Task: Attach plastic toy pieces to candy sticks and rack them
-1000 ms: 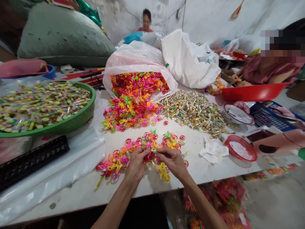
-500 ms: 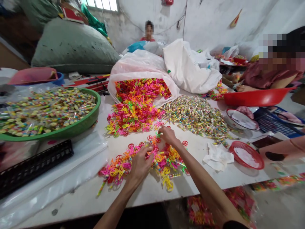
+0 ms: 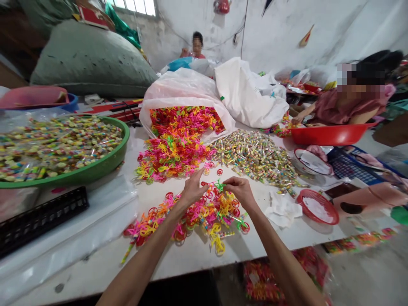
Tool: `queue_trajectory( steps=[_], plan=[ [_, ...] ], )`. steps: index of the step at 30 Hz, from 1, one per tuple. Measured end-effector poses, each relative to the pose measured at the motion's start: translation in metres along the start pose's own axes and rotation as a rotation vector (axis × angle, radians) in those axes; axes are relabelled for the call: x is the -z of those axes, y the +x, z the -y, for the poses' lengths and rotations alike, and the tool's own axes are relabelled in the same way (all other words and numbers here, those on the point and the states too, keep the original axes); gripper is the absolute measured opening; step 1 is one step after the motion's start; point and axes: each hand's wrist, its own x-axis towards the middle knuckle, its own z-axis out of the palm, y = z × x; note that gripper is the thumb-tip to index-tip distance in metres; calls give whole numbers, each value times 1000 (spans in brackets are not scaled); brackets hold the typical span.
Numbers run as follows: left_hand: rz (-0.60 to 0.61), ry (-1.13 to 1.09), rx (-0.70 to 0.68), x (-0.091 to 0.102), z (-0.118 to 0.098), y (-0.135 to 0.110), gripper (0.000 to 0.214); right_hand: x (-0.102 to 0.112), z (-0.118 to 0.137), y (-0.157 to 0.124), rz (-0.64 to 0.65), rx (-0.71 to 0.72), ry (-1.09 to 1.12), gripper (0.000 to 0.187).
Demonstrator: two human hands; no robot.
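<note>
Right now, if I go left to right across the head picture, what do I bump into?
Green tub → the person's left hand → green toy → the person's right hand → crumpled paper → red basket.

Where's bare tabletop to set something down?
Bare table: edge between the forearms, this side of the near toys; right of the right forearm, this side of the paper; thin strip left of the left hand, between near toys and far toys. Crowded: between left hand and right hand, and where far toys meet the tubes.
</note>
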Motion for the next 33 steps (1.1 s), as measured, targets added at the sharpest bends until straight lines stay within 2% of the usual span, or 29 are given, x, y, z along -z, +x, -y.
queue_trajectory(
  steps=[2, 4, 9, 15, 19, 21, 27, 30, 33],
  plan=[
    [128, -72, 71, 1, 1, 2, 51, 2, 3, -5, -42, -24, 123, 9],
    [200, -171, 131, 2, 1, 2, 43, 4, 9, -9, -87, -36, 200, 9],
    [194, -370, 180, 3, -9, -6, 33, 4, 22, -17, -83, -42, 279, 9],
    [236, -394, 203, 9, -23, -18, 29, -2, 28, -23, 2, -107, 415, 12],
    [210, -406, 206, 11, -23, -27, 25, -10, 35, -32, -89, -28, 387, 10],
    [210, -437, 226, 12, -23, -31, 24, -13, 38, -34, -107, -39, 374, 8],
    [235, -454, 245, 13, -24, -39, 27, -15, 34, -36, 84, -230, 500, 14],
    [253, -406, 239, 14, -25, -41, 27, -16, 33, -39, 80, -215, 486, 22],
    [199, -371, 235, 14, -24, -43, 28, -17, 34, -42, 97, -196, 466, 35]
  ],
)
